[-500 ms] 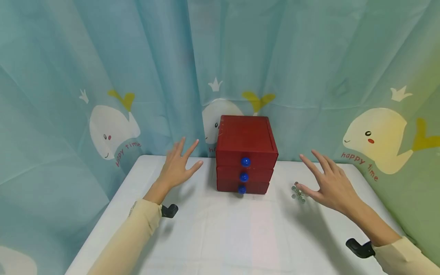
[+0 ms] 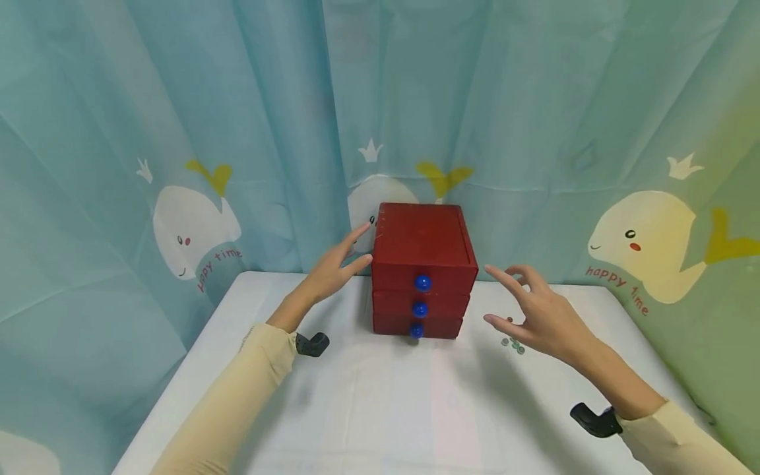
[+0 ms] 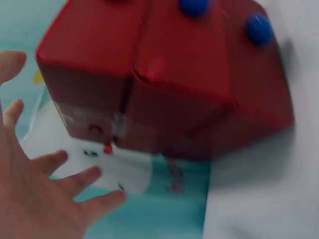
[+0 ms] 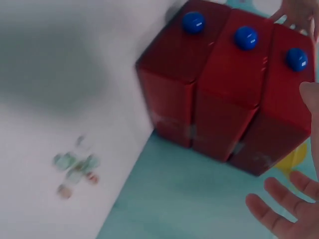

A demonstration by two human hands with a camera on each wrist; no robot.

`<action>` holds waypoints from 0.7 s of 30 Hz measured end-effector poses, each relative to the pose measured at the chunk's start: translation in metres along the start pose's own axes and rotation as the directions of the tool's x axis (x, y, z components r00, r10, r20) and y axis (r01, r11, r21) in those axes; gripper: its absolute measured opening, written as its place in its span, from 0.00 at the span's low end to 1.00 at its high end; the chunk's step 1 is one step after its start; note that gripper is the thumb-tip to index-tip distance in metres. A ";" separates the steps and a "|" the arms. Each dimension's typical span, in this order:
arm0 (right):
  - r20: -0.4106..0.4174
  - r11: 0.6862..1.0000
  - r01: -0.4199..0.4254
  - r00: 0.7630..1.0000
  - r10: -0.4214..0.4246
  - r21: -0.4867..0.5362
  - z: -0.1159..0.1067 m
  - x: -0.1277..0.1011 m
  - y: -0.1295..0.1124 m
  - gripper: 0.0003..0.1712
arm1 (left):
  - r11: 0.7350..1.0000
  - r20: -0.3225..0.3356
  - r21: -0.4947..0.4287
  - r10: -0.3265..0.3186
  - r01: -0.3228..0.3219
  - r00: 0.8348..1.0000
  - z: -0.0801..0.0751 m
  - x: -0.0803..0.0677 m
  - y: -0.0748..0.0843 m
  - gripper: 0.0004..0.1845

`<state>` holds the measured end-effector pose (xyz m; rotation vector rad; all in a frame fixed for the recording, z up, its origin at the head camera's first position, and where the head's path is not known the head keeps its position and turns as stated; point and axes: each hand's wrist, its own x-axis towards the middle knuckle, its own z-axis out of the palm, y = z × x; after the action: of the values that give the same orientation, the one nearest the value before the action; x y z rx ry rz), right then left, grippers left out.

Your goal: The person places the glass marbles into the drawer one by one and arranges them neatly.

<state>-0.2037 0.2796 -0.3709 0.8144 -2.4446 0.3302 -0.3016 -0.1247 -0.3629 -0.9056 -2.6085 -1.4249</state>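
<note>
A red three-drawer box (image 2: 423, 234) stands at the back middle of the white table, a round blue knob (image 2: 423, 284) on each drawer front. My left hand (image 2: 325, 276) reaches to the box's left side, fingers extended and spread; in the left wrist view a gap shows between them and the box. To the right of the box hovers my right hand (image 2: 546, 323), thumb and fingers apart, holding nothing. Beneath that hand lie several small round, flat pieces, greenish and reddish (image 4: 65, 160), in a loose cluster. All drawers look closed.
A blue-green curtain (image 2: 285, 132) with whale prints hangs behind the white table (image 2: 380, 409) and along its sides. Each wrist carries a black camera mount (image 2: 596, 420).
Both hands have moved inward toward the box, the left one rightward and the right one leftward. My right fingers are more bent than before. The box and small pieces stay put.
</note>
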 end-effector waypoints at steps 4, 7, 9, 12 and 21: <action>-0.004 0.996 -0.007 1.000 0.007 0.085 0.004 0.014 -0.015 0.52 | 0.967 0.082 -0.230 -0.096 0.112 0.992 0.002 0.012 0.008 0.37; 0.002 0.988 0.000 1.000 -0.001 0.151 0.008 0.024 -0.026 0.50 | 0.933 0.133 -0.313 -0.140 0.175 0.981 0.003 0.018 0.011 0.38; 0.020 0.983 -0.003 1.000 -0.001 0.182 0.011 0.029 -0.032 0.49 | 0.916 0.159 -0.344 -0.160 0.206 0.974 0.004 0.021 0.011 0.37; 0.059 0.970 -0.022 0.998 0.008 0.242 0.016 0.034 -0.040 0.46 | 0.886 0.185 -0.386 -0.199 0.257 0.962 0.005 0.024 0.010 0.37; 0.146 0.797 -0.101 0.989 0.016 0.595 0.038 0.049 -0.055 0.40 | 0.784 0.225 -0.522 -0.252 0.335 0.941 0.010 0.031 -0.002 0.35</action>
<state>-0.2189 0.1983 -0.3718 1.0403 -2.5087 1.1602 -0.3256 -0.1030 -0.3609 -0.6558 -2.5482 -2.3727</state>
